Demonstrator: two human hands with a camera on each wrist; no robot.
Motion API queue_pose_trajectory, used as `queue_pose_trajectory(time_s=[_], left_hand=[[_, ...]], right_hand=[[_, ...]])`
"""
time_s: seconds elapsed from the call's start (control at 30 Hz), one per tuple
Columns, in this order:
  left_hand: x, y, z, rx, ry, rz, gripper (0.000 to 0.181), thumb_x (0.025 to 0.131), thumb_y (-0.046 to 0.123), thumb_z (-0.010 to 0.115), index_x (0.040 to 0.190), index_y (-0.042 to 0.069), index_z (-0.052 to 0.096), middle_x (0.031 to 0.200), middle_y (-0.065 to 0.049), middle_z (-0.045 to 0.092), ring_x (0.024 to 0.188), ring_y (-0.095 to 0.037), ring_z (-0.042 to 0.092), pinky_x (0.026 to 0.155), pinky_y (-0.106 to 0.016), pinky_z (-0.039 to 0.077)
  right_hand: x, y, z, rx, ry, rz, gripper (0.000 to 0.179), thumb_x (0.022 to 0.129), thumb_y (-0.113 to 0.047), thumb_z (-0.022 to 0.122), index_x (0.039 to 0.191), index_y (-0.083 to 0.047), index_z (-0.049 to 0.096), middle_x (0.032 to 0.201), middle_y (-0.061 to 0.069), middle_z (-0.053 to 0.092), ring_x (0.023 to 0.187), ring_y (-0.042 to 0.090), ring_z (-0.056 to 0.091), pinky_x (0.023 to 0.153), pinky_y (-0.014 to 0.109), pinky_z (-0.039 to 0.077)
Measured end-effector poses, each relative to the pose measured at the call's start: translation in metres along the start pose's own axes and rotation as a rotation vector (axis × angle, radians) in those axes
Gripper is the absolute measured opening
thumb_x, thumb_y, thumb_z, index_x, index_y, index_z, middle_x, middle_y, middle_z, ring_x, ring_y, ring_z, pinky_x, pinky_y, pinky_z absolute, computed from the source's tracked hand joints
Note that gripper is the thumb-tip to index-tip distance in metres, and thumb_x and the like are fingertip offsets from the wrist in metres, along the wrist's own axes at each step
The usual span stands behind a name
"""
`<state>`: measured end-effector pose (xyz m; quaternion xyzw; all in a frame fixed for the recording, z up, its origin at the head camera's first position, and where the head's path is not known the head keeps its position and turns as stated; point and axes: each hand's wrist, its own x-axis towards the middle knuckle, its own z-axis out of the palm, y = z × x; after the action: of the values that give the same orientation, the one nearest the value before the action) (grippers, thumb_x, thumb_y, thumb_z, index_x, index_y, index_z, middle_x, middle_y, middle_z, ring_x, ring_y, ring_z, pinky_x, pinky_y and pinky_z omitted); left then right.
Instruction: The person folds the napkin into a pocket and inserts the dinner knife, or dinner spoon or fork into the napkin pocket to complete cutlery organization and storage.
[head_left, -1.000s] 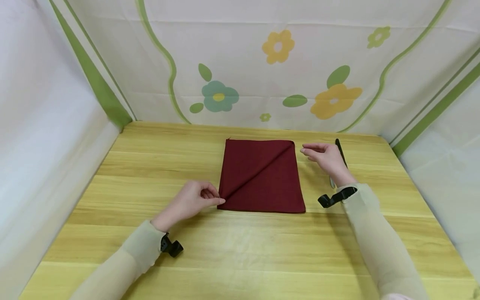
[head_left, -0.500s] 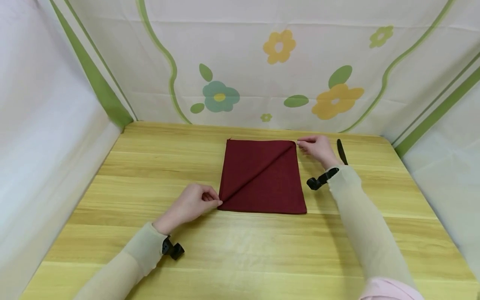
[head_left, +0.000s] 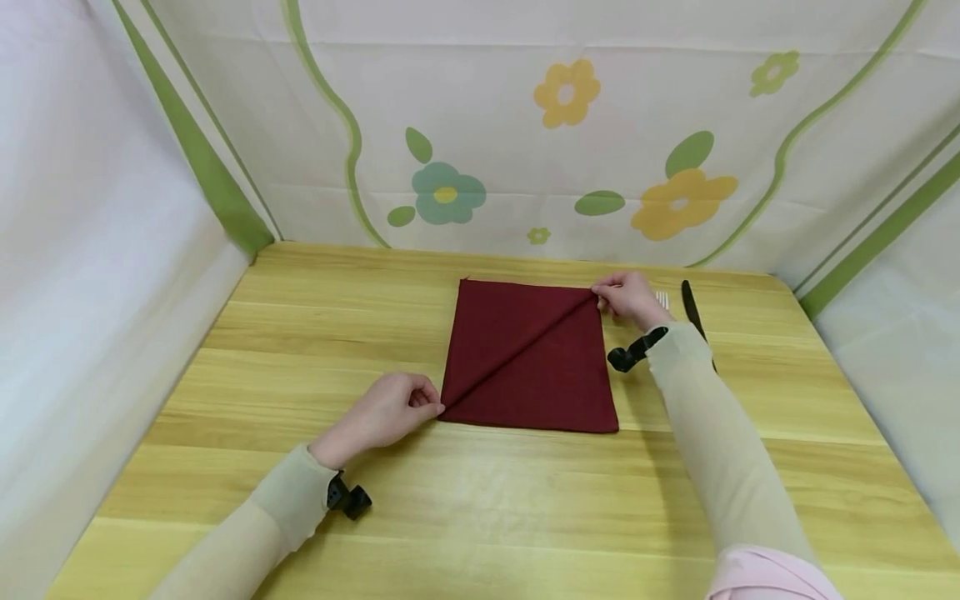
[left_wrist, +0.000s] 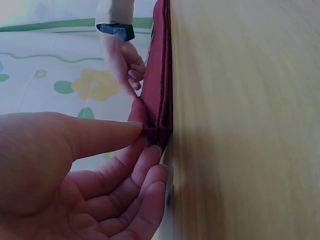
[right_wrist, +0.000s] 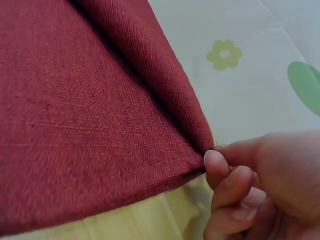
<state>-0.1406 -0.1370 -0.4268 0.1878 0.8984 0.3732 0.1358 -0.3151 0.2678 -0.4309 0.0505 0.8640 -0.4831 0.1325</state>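
Observation:
A dark red cloth napkin [head_left: 540, 367], folded into a square, lies on the wooden table. A diagonal fold crosses it from the near left corner to the far right corner. My left hand [head_left: 390, 408] pinches the near left corner between thumb and index finger; the left wrist view shows the stacked layers of the napkin [left_wrist: 159, 75] there. At the far right corner my right hand [head_left: 630, 296] pinches the other end of the fold. In the right wrist view, the thumb and index finger meet at the tip of the rolled fold [right_wrist: 150, 65].
Right of the napkin lie a black-handled knife [head_left: 692, 307] and a fork [head_left: 662, 299], both partly hidden by the right arm. White curtains with printed flowers [head_left: 450, 192] stand behind the table [head_left: 480, 508] and along both sides.
My right hand has moved left from beside the napkin to its far right corner and now pinches it. The fork has come into view. The left hand has stayed at the near left corner.

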Motion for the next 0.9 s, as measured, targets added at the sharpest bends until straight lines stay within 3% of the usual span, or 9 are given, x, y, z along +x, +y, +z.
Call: queue_pose_trajectory(time_s=[0.17,0.37,0.7,0.9], left_hand=[[-0.001,0.001,-0.001,0.022,-0.013,-0.015,0.009,0.097,0.013,0.071,0.087,0.012,0.071,0.077,0.005,0.061,0.071,-0.011,0.056,0.066,-0.03,0.049],[-0.003,0.0,-0.003,0.064,-0.018,-0.012,0.009,0.095,0.011,0.072,0.086,0.013,0.072,0.075,0.007,0.061,0.069,-0.009,0.055,0.066,-0.029,0.048],[-0.007,0.003,-0.014,0.101,-0.079,-0.019,0.011,0.095,0.01,0.072,0.085,0.013,0.072,0.073,0.006,0.061,0.064,-0.01,0.053,0.062,-0.03,0.046],[-0.005,0.002,-0.012,0.119,-0.109,-0.018,0.012,0.093,0.011,0.074,0.083,0.016,0.074,0.072,0.009,0.062,0.063,-0.01,0.053,0.063,-0.03,0.046]], right_hand=[[0.0,0.0,0.0,-0.004,-0.005,0.046,0.032,0.107,-0.022,0.055,0.126,0.003,0.064,0.075,0.001,0.066,0.058,0.012,0.052,0.053,0.027,0.045],[0.005,0.003,0.004,0.008,0.035,0.039,0.028,0.105,-0.019,0.06,0.119,0.004,0.065,0.072,0.0,0.066,0.057,0.01,0.054,0.051,0.026,0.045],[0.004,0.003,0.009,-0.002,0.069,0.057,0.024,0.103,-0.019,0.063,0.114,0.002,0.067,0.077,0.006,0.067,0.058,0.014,0.055,0.049,0.028,0.046],[0.006,0.004,0.011,-0.028,0.097,0.04,0.022,0.101,-0.02,0.065,0.111,0.0,0.069,0.076,0.005,0.067,0.059,0.014,0.058,0.05,0.028,0.046]])
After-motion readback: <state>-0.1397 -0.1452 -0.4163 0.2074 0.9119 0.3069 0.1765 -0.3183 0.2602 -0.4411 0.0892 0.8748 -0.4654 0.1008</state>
